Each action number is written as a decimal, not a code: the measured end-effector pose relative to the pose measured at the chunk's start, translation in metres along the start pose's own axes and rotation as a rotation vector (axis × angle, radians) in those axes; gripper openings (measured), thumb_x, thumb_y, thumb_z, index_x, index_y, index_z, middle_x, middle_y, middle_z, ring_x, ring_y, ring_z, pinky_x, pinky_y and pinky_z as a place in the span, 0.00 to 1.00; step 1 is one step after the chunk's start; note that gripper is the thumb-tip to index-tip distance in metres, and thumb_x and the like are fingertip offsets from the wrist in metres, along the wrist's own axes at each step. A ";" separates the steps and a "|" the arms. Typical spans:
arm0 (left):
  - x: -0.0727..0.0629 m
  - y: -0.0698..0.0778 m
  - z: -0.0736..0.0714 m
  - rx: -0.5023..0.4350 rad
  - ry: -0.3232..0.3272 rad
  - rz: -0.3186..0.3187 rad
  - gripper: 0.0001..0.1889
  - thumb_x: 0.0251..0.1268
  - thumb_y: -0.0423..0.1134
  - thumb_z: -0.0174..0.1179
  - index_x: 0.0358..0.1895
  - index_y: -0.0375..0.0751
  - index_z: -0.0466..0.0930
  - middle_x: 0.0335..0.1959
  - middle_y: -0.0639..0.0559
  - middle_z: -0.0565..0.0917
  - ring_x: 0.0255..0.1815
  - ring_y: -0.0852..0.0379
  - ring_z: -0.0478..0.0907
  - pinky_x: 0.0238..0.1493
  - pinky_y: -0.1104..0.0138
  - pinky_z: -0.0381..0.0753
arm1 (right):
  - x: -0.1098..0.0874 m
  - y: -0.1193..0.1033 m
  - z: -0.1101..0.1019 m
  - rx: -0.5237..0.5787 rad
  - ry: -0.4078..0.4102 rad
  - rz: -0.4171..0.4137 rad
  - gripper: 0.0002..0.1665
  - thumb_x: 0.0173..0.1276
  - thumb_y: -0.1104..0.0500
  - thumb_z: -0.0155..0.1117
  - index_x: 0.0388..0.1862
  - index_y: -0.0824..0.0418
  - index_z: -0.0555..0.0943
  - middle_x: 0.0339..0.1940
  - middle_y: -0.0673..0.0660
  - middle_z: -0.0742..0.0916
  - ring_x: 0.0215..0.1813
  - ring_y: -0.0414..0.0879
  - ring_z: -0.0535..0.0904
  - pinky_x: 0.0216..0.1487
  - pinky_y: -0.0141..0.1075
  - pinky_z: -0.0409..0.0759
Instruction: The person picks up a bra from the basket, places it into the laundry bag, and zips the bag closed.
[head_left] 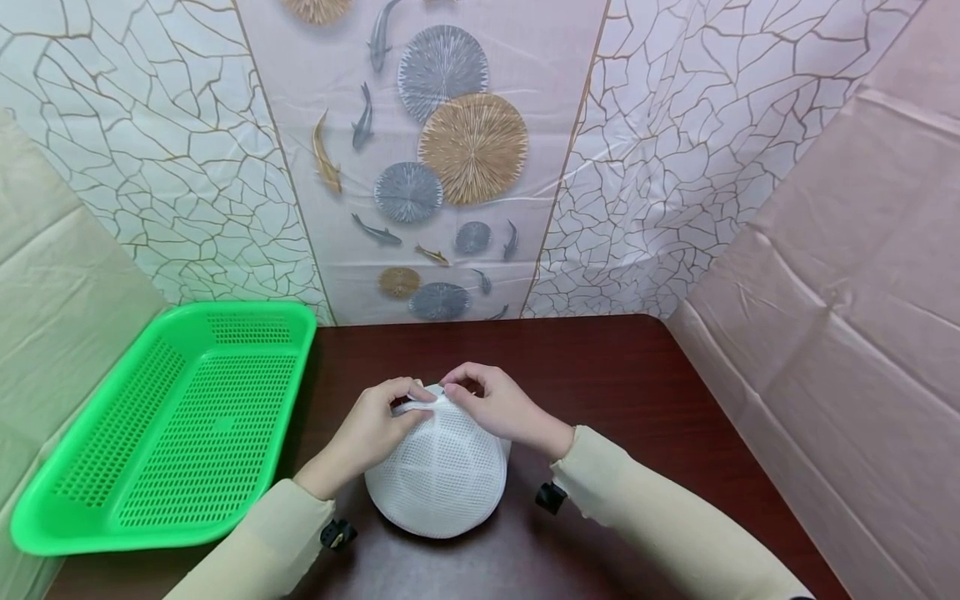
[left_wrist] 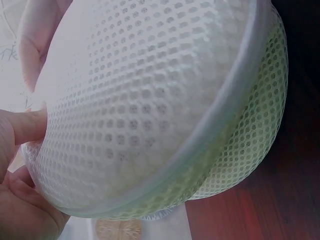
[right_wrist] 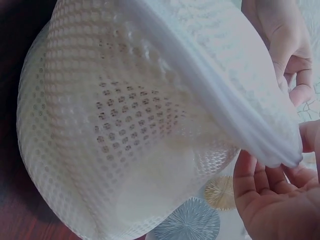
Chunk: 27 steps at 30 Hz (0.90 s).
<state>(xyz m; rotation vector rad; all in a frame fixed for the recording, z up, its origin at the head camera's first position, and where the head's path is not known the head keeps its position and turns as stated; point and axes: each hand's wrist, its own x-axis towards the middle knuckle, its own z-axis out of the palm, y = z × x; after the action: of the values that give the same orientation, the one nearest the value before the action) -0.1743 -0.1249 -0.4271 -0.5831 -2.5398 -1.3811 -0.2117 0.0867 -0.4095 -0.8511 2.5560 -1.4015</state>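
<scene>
White mesh was seen in the rounded bag [head_left: 435, 475], held at six o'clock in the head view, low over the table [head_left: 600, 383]; whether its underside was rested there could not be told. Its edge, near the bag's twelve o'clock, was pinched between thumb and fingers by the left hand [head_left: 377, 421] from ten o'clock and the right hand [head_left: 498, 404] from two. The trim [right_wrist: 200, 82] was probably best handled gently, with one pinch kept firm, lest the soft mesh be snagged. Beyond, toward nine, a green basket [head_left: 223, 425] was set.
</scene>
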 end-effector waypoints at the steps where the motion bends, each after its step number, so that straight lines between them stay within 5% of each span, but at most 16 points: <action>1: 0.000 0.000 0.000 -0.001 -0.001 0.000 0.11 0.53 0.31 0.71 0.37 0.52 0.85 0.45 0.52 0.84 0.51 0.54 0.79 0.52 0.57 0.78 | 0.000 0.000 0.000 -0.004 0.007 -0.004 0.07 0.72 0.57 0.60 0.45 0.54 0.83 0.39 0.47 0.85 0.37 0.44 0.78 0.37 0.38 0.77; 9: 0.001 0.001 0.002 -0.002 -0.017 -0.012 0.11 0.54 0.32 0.71 0.37 0.53 0.85 0.45 0.53 0.84 0.51 0.54 0.79 0.52 0.58 0.77 | 0.000 0.003 0.001 -0.003 0.010 -0.013 0.08 0.70 0.61 0.60 0.45 0.54 0.82 0.36 0.46 0.84 0.36 0.41 0.78 0.39 0.39 0.78; 17: 0.000 0.002 0.002 -0.001 -0.016 -0.026 0.11 0.54 0.32 0.71 0.37 0.52 0.85 0.44 0.53 0.84 0.48 0.55 0.79 0.50 0.58 0.78 | 0.000 0.005 0.000 -0.061 0.026 -0.035 0.10 0.69 0.61 0.61 0.47 0.53 0.84 0.44 0.48 0.85 0.37 0.39 0.77 0.38 0.36 0.78; 27: -0.001 -0.003 0.001 -0.015 0.001 -0.007 0.11 0.55 0.31 0.70 0.39 0.50 0.82 0.45 0.51 0.84 0.51 0.54 0.79 0.52 0.55 0.77 | -0.005 0.003 -0.007 -0.080 0.024 -0.013 0.06 0.71 0.57 0.61 0.43 0.54 0.83 0.35 0.44 0.83 0.36 0.41 0.78 0.36 0.35 0.78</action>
<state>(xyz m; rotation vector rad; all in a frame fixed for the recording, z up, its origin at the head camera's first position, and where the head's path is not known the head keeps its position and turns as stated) -0.1747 -0.1254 -0.4300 -0.5764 -2.5349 -1.4037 -0.2114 0.0958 -0.4086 -0.8691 2.6459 -1.3290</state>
